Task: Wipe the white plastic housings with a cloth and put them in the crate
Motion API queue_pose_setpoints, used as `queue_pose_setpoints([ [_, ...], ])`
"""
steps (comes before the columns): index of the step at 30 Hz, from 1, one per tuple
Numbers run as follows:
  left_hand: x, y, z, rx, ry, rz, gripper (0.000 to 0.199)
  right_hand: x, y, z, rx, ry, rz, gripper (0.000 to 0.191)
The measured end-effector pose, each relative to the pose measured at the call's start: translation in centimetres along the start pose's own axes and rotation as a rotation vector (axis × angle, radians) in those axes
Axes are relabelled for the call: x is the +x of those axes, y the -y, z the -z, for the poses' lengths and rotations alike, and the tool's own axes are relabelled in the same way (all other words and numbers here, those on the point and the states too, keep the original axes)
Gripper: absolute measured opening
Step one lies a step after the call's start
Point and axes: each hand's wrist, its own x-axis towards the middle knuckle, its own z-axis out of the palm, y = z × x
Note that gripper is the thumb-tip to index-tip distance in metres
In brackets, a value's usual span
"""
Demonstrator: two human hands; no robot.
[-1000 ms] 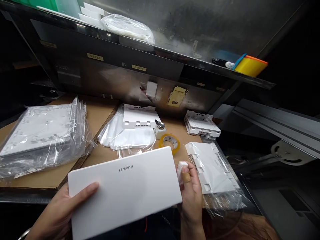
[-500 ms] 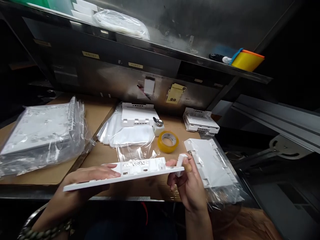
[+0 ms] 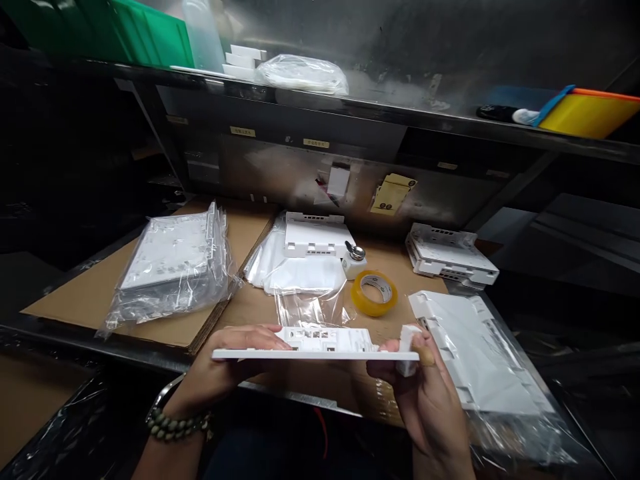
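head view: the left hand (image 3: 220, 367) grasps a white panel (image 3: 315, 355) by its left end, fingers laid over the upper side. the panel is held almost edge-on to the camera, roughly level, above the near edge of the table (image 3: 300, 399), with its moulded, slotted side facing up and away. the right hand (image 3: 430, 393) is curled round a white wad (image 3: 409, 340) at the panel's right end; the wad shows both above and below the panel's edge, and a tan cover (image 3: 426, 355) sits on one digit. a beaded bracelet (image 3: 175, 427) circles the left wrist.

beyond the panel, a roll of yellow tape (image 3: 371, 309) lies flat, with a white pump bottle (image 3: 353, 268) just behind it. left of the bottle, a white housing (image 3: 317, 238) rests on clear bags (image 3: 305, 275). on the right, a bagged white part (image 3: 463, 343) lies near the right hand, and a pile of white housings (image 3: 450, 252) stands behind it. at the left, bagged white panels (image 3: 170, 250) lie on cardboard (image 3: 75, 303). a shelf (image 3: 400, 115) above carries a green bin (image 3: 155, 33) and a yellow container (image 3: 585, 115).
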Motion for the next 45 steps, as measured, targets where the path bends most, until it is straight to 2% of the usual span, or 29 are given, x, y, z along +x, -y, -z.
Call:
queue_pose_setpoints([
  [2,-0.1,0.2,-0.3,-0.023,-0.032,-0.027,0.018,-0.1,-0.1,0.1,0.013,-0.002,0.009,0.034],
  [3,-0.1,0.2,-0.7,-0.023,-0.061,-0.044,0.030,-0.2,-0.2,0.1,0.030,-0.006,0.027,0.032],
  [5,-0.2,0.0,-1.7,-0.079,-0.233,-0.064,0.065,-0.4,-0.2,0.0,0.073,-0.007,0.093,0.028],
  [7,0.0,-0.4,-3.0,-0.343,-0.503,0.030,0.086,-0.7,-0.4,-0.2,0.115,0.028,0.177,0.024],
  [8,0.1,-0.5,-3.6,-0.553,-0.612,0.116,0.086,-0.9,-0.5,-0.3,0.130,0.054,0.214,0.023],
  [9,0.3,-0.4,-4.0,-0.794,-0.645,0.213,0.082,-1.0,-0.6,-0.5,0.139,0.082,0.240,0.022],
  [10,0.5,-0.3,-4.2,-1.021,-0.593,0.303,0.079,-1.0,-0.8,-0.6,0.142,0.110,0.255,0.021],
  [12,1.0,0.5,-4.2,-1.294,-0.352,0.411,0.077,-0.7,-1.0,-0.4,0.124,0.149,0.275,0.021],
  [14,1.5,1.4,-3.9,-1.376,-0.172,0.439,0.078,0.1,-1.0,0.2,0.069,0.184,0.279,0.021],
  [15,1.7,1.8,-3.7,-1.381,-0.147,0.442,0.076,0.7,-0.8,0.7,0.020,0.194,0.279,0.021],
  [17,1.9,1.9,-3.4,-1.378,-0.156,0.443,0.070,1.8,-0.3,1.9,-0.145,0.167,0.273,0.024],
  [19,1.9,1.3,-3.4,-1.384,-0.190,0.447,0.067,2.5,0.3,2.7,-0.383,0.076,0.317,0.027],
  [22,2.0,-0.5,-3.9,-1.384,-0.294,0.450,0.062,1.6,0.4,1.9,-0.670,-0.072,0.532,0.024],
  [24,2.3,-1.8,-4.6,-1.356,-0.437,0.442,0.061,-0.2,-0.4,0.0,-0.753,0.001,0.674,0.016],
  [27,3.0,-3.6,-5.9,-1.322,-0.623,0.427,0.066,-3.4,-2.2,-4.3,-0.797,0.356,0.815,0.019],
  [28,3.2,-4.1,-6.2,-1.332,-0.634,0.426,0.067,-4.2,-2.7,-5.6,-0.802,0.450,0.867,0.020],
  [30,3.3,-4.7,-6.6,-1.365,-0.604,0.414,0.068,-5.3,-3.5,-7.6,-0.803,0.529,0.956,0.018],
  [32,3.2,-5.0,-6.6,-1.375,-0.597,0.408,0.068,-5.5,-3.7,-8.5,-0.801,0.538,1.017,0.015],
  [38,2.7,-4.7,-6.6,-1.340,-0.705,0.417,0.065,-5.4,-3.4,-8.4,-0.859,0.531,1.048,0.017],
  [42,2.8,-4.7,-6.3,-1.338,-0.650,0.402,0.066,-5.6,-3.4,-8.7,-0.833,0.522,1.071,0.014],
  [45,2.2,-4.5,-4.8,-1.356,-0.607,0.423,0.057,-4.5,-2.2,-6.8,-0.916,0.476,0.998,0.011],
])
